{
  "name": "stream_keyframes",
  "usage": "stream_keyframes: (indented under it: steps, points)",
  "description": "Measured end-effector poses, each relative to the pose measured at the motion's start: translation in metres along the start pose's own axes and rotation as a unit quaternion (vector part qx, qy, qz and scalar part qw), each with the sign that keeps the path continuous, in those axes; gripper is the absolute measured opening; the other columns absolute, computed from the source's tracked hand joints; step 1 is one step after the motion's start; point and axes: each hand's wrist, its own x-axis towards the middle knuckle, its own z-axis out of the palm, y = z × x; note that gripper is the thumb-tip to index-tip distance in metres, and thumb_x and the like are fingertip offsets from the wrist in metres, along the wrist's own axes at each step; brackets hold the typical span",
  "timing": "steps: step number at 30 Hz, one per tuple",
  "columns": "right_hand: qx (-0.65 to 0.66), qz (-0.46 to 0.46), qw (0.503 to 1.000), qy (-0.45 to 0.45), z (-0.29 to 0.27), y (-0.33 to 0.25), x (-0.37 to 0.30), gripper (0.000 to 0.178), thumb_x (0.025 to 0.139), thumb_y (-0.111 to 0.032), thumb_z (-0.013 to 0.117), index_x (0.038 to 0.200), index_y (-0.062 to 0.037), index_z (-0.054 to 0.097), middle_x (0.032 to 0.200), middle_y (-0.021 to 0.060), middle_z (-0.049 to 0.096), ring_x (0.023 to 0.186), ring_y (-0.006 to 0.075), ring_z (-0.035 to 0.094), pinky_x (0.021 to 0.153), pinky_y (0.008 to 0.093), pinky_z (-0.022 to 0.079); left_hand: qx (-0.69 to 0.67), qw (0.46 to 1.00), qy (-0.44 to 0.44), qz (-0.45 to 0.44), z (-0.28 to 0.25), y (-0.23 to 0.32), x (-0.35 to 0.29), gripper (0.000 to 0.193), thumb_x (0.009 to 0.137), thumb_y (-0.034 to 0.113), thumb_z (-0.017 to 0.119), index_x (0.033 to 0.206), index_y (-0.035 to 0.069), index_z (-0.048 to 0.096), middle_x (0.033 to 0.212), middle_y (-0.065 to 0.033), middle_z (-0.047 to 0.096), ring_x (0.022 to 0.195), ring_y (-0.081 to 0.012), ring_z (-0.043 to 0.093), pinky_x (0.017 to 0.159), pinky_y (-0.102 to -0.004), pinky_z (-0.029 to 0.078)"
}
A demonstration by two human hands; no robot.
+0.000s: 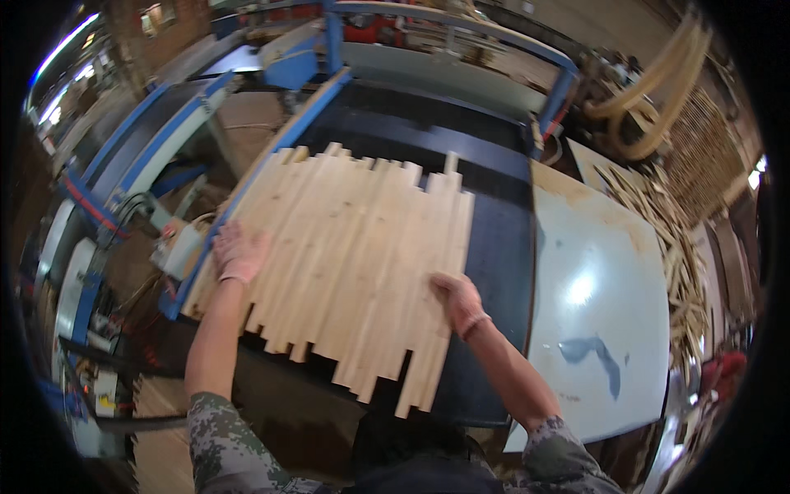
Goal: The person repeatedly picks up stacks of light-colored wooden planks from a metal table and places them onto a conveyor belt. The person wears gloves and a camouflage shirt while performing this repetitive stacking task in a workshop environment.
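A wide row of pale wooden strips [354, 255] lies side by side on a dark conveyor belt [498, 247], their ends uneven at front and back. My left hand [240, 251] rests flat on the strips at their left side, next to the blue rail, fingers stretched out. At the right side, my right hand [459, 303] is closed over the outermost strips, its fingers curled onto the wood and partly blurred. A cuff line shows at each wrist, as of thin gloves.
A blue frame [461, 20] spans the belt's far end, and a blue rail [309, 119] borders its left. On the right stands a pale, stained tabletop [609, 305]. Behind it lie a heap of thin wood offcuts [679, 263] and a ribbed hose [658, 90]. Blue-edged machinery [156, 152] fills the left.
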Motion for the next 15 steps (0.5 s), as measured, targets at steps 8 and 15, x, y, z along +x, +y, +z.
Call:
stream_keyframes:
  steps: [8,15]
  points:
    - [-0.647,0.025,0.762,-0.013,0.012,-0.068,-0.031,0.068,0.098,-0.062,0.060,0.124,-0.0010,0.072,0.103,0.0214,0.078,0.087,0.0378,0.077,0.084,0.0471,0.061,0.004,0.998,0.041,0.037,0.023,-0.008,0.025,0.091,0.107,0.068,0.035,0.167,0.000,0.028,0.177,-0.0217,0.020,0.164,-0.0381,0.017,0.134,-0.0508,0.009]
    - [-0.522,-0.162,0.836,0.051,-0.032,0.025,-0.034,0.063,0.096,-0.059,0.065,0.120,-0.0011,0.061,0.117,0.0280,0.071,0.105,0.0428,0.071,0.093,0.0540,0.056,-0.391,0.839,0.174,0.337,0.124,-0.023,0.074,0.053,0.114,0.029,0.043,0.160,0.003,0.048,0.171,-0.0212,0.036,0.159,-0.0343,0.031,0.131,-0.0454,0.026]
